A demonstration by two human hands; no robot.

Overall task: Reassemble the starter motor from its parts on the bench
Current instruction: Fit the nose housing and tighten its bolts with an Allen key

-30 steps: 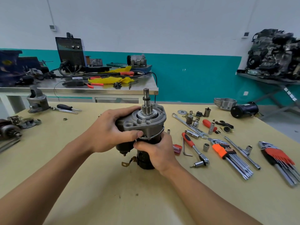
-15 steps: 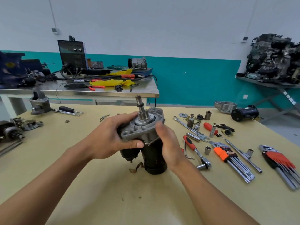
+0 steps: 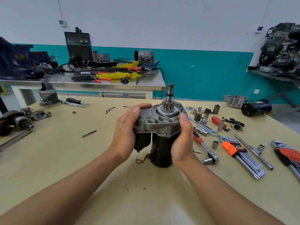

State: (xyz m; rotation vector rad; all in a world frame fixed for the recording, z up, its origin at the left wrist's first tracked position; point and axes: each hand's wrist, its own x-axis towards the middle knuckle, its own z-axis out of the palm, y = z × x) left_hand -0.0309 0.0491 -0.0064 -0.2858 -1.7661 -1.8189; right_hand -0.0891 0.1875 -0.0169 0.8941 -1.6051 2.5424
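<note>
Between the hands: starter motor (image 3: 160,127), upright on the counter (image 3: 65,159).
Left hand (image 3: 125,132): gripping the grey nose housing (image 3: 155,122).
Right hand (image 3: 181,140): gripping the black body (image 3: 162,146).
Risk: housing likely unbolted; tilting may separate it or topple the motor.

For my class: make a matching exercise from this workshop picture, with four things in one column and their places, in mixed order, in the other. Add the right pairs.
Things
1 starter motor
2 long bolt
3 yellow cloth
4 orange hex key set

Places
A on the steel table at the back
B gripped by the left hand and right hand, shaft up
C lying on the bench, left of the hands
D lying on the bench, right of the hands

Pairs: 1-B, 2-C, 3-A, 4-D
</note>
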